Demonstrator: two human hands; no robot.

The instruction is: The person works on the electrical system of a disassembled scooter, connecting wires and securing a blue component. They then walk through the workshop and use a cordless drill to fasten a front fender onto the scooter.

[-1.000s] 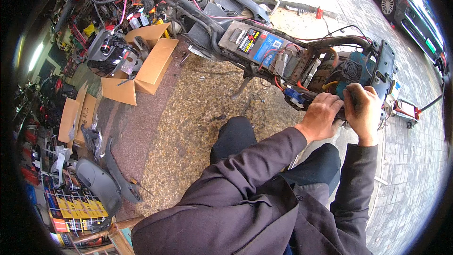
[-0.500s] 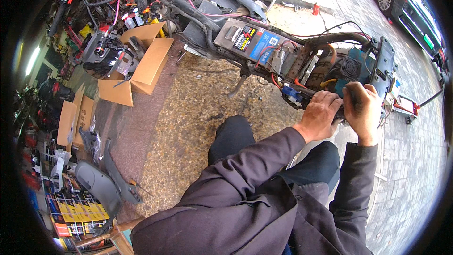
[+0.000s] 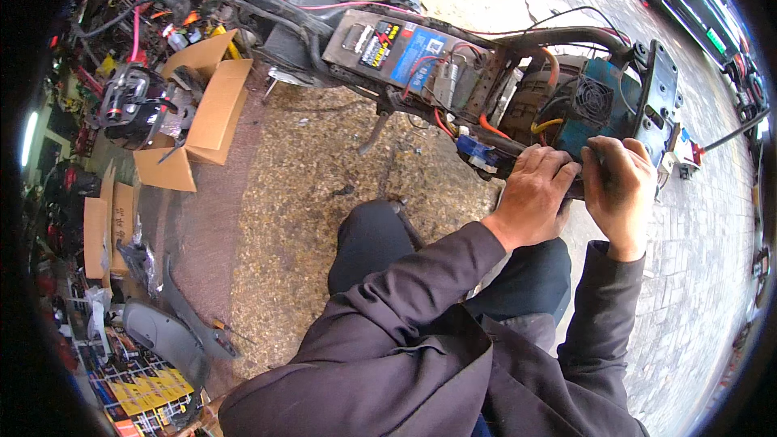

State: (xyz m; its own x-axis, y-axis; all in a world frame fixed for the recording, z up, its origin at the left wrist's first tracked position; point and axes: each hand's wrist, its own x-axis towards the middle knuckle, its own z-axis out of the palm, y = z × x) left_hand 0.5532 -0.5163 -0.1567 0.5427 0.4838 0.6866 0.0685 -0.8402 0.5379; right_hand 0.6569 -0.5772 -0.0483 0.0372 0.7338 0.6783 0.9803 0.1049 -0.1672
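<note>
Left hand (image 3: 534, 194) grip closed on the scooter frame (image 3: 566, 36) beside the blue controller box (image 3: 595, 109); right hand (image 3: 619, 186) clamped round a dark handle there.

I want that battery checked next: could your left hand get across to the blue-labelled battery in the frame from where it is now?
Probably yes. The left hand rests on the frame beside the teal box, and the battery lies open on top further left. Only loose orange and red wires lie between them; the right hand is off to the other side.

pebbled floor (image 3: 324, 194); cardboard boxes (image 3: 202, 113); grey paving (image 3: 696, 275); daylight
</note>
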